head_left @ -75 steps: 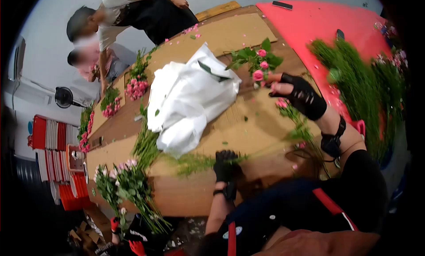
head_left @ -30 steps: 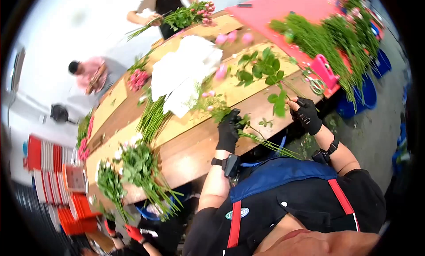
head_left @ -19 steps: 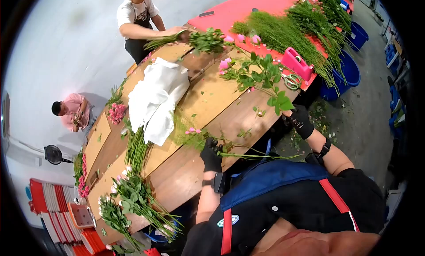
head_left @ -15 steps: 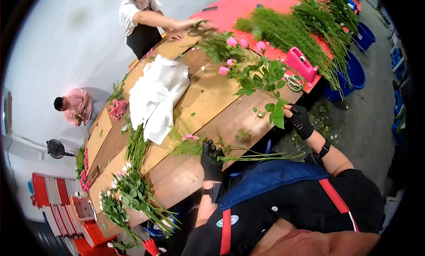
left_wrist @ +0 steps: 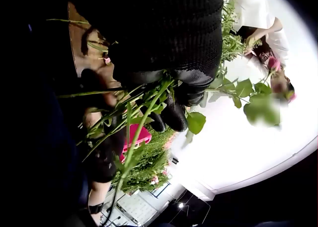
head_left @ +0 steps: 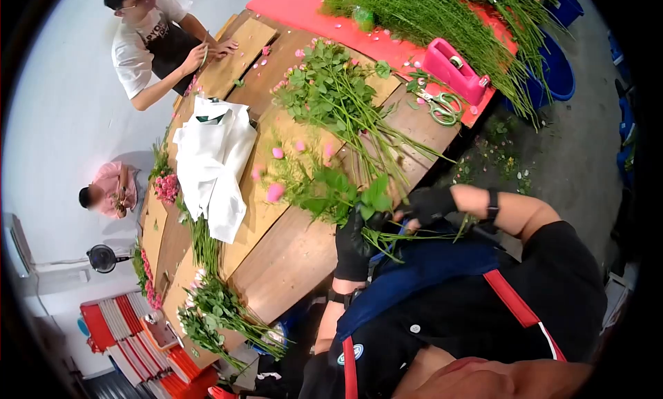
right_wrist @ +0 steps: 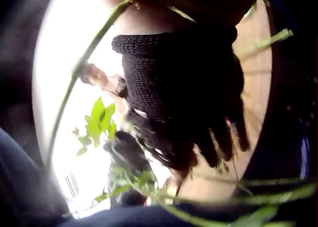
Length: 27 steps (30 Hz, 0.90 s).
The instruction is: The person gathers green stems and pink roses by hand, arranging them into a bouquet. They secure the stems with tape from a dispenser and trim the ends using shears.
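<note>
The left hand (head_left: 353, 250), in a dark glove, grips a small bunch of rose stems and feathery greens at the table's near edge; pink rose heads (head_left: 275, 192) point left. In the left wrist view its curled fingers (left_wrist: 175, 115) close round green stems (left_wrist: 144, 119). Close beside it, the right hand (head_left: 429, 207) is over the stems' cut ends, blurred. The right wrist view shows the right hand (right_wrist: 184, 103) with fingers extended and spread above leafy stems (right_wrist: 198, 199); its thumb area is partly hidden.
A rose bunch (head_left: 324, 95) lies across the table (head_left: 276, 268). Scissors (head_left: 442, 109) and a pink tape dispenser (head_left: 456, 71) lie to its right. White cloth (head_left: 214, 164) and pale roses (head_left: 214, 309) are left. One person (head_left: 148, 47) stands opposite, another (head_left: 114, 188) beyond.
The right hand has moved left to the left hand, and the leafy rose stem it held is now in the left hand's bunch. The person opposite has drawn back from the bunch lying on the table.
</note>
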### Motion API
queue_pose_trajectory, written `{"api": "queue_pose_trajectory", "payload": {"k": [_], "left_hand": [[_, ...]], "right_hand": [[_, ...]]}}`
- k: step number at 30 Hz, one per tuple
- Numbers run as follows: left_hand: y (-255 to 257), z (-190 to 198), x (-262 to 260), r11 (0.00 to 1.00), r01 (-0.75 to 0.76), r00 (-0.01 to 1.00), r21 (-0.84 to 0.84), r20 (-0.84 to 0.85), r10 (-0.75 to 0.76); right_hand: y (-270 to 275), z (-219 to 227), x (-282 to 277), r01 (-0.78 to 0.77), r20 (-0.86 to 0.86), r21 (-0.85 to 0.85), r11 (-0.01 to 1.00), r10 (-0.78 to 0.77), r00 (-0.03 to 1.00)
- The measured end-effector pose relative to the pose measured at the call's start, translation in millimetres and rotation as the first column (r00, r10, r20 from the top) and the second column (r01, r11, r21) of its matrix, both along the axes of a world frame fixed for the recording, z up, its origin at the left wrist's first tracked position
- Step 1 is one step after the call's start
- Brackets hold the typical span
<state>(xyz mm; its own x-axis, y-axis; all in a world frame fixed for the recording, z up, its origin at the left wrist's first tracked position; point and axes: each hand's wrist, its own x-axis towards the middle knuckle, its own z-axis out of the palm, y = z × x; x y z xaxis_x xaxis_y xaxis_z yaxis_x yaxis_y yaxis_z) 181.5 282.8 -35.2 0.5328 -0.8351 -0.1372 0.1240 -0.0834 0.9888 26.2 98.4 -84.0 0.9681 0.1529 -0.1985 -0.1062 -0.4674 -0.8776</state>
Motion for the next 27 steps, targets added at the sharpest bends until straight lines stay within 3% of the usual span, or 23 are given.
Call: {"api": "queue_pose_trajectory", "payload": {"k": [1, 2, 3, 4, 5, 6, 7, 8, 10, 11, 14, 16, 17, 18, 19, 20, 21, 23, 24, 25, 26, 27], "left_hand": [[-7.3, 11.7, -1.2, 0.99, -0.14, 0.88, 0.014, -0.457, 0.131], [-12.4, 16.7, -2.3, 0.962, -0.258, 0.546, 0.09, -0.808, 0.222], [-7.5, 20.0, -2.1, 0.968, -0.23, 0.553, 0.102, -0.804, 0.217], [-2.6, 23.2, -1.9, 0.973, -0.202, 0.56, 0.114, -0.801, 0.211], [-2.1, 35.8, -2.0, 0.994, -0.012, 0.964, 0.11, -0.263, 0.041], [-1.0, 42.2, -3.8, 0.965, 0.14, 0.9, 0.22, 0.379, -0.217], [3.4, 22.6, -2.6, 0.964, 0.125, 0.917, 0.233, 0.344, -0.202], [11.8, -12.7, 1.8, 0.964, 0.098, 0.933, 0.248, 0.314, -0.175], [-4.8, -8.8, -5.1, 0.987, -0.043, 0.991, 0.152, 0.128, 0.024], [-12.8, -6.8, -8.9, 0.987, -0.126, 0.992, 0.104, 0.032, 0.123], [-1.3, -32.7, -1.8, 0.984, -0.085, 0.99, 0.157, 0.123, 0.066], [-1.6, -27.9, 0.4, 0.989, -0.048, 0.993, 0.142, 0.115, 0.032], [-5.2, -14.9, -1.2, 0.995, -0.048, 0.998, 0.088, 0.031, 0.045], [-10.2, 6.5, -0.4, 0.996, -0.079, 0.886, 0.03, -0.455, 0.084], [-15.2, 27.8, 0.4, 0.977, -0.206, 0.547, 0.062, -0.82, 0.168], [-12.0, 28.9, 2.7, 0.987, -0.162, 0.799, 0.024, -0.584, 0.145], [-8.2, 29.3, 3.9, 0.994, -0.111, 0.954, 0.009, -0.279, 0.109], [-1.8, 26.6, 4.7, 0.998, -0.056, 0.987, 0.001, 0.151, 0.055], [0.0, 21.6, 6.2, 0.999, -0.044, 0.968, -0.013, 0.245, 0.046], [0.4, 18.7, 6.3, 0.998, -0.056, 0.987, -0.013, 0.151, 0.058], [0.8, 15.8, 6.5, 0.997, -0.073, 0.996, -0.011, 0.056, 0.074], [0.3, 14.5, 4.8, 0.994, -0.108, 0.967, 0.015, -0.23, 0.109]], "right_hand": [[-25.8, -6.5, -19.7, -0.01, 0.083, -0.016, 1.0, 0.012, 0.996], [-55.5, -4.3, -38.6, -0.015, 0.162, -0.033, 0.999, 0.02, 0.987], [-90.7, 13.7, -48.1, 0.0, -0.3, -0.024, 1.0, -0.007, 0.954], [-124.2, -15.3, -71.1, 0.205, -0.208, -0.082, 0.975, -0.217, 0.954], [-134.3, 13.6, -72.3, 0.511, -0.127, -0.411, 0.755, -0.603, 0.788], [-154.7, -4.0, -74.4, 0.568, 0.008, -0.604, 0.559, -0.708, 0.706], [-165.8, -19.8, -77.4, 0.736, 0.192, -0.547, 0.4, -0.795, 0.575], [-178.9, -32.7, -71.9, 0.764, 0.27, -0.521, 0.381, -0.775, 0.571], [-194.3, -63.8, -54.2, 0.656, 0.281, -0.659, 0.368, -0.689, 0.668], [-193.9, -68.9, -42.9, 0.6, 0.23, -0.733, 0.322, -0.712, 0.663], [-196.6, -71.4, -28.1, 0.516, 0.156, -0.826, 0.225, -0.789, 0.594], [-206.2, -82.2, -32.2, 0.514, 0.102, -0.817, 0.263, -0.81, 0.577], [-210.7, -86.7, -37.3, 0.499, 0.073, -0.812, 0.302, -0.796, 0.601], [-215.2, -90.8, -43.9, 0.483, 0.046, -0.808, 0.337, -0.782, 0.622], [-218.8, -94.7, -52.9, 0.526, 0.049, -0.745, 0.409, -0.753, 0.656], [-201.2, -69.3, -47.8, 0.575, 0.059, -0.712, 0.403, -0.782, 0.62], [-190.8, -58.2, -47.0, 0.69, 0.134, -0.538, 0.483, -0.76, 0.636], [-160.5, -20.6, -38.1, 0.768, 0.222, -0.189, 0.611, -0.735, 0.64], [-134.5, 16.4, -23.6, 0.759, 0.237, -0.034, 0.65, -0.733, 0.638], [-115.5, 54.2, -12.2, 0.667, 0.334, -0.046, 0.744, -0.617, 0.712], [-101.4, 83.5, -4.4, 0.615, 0.451, -0.268, 0.742, -0.468, 0.76], [-90.9, 106.3, 0.5, 0.558, 0.523, -0.479, 0.678, -0.29, 0.802]]}}
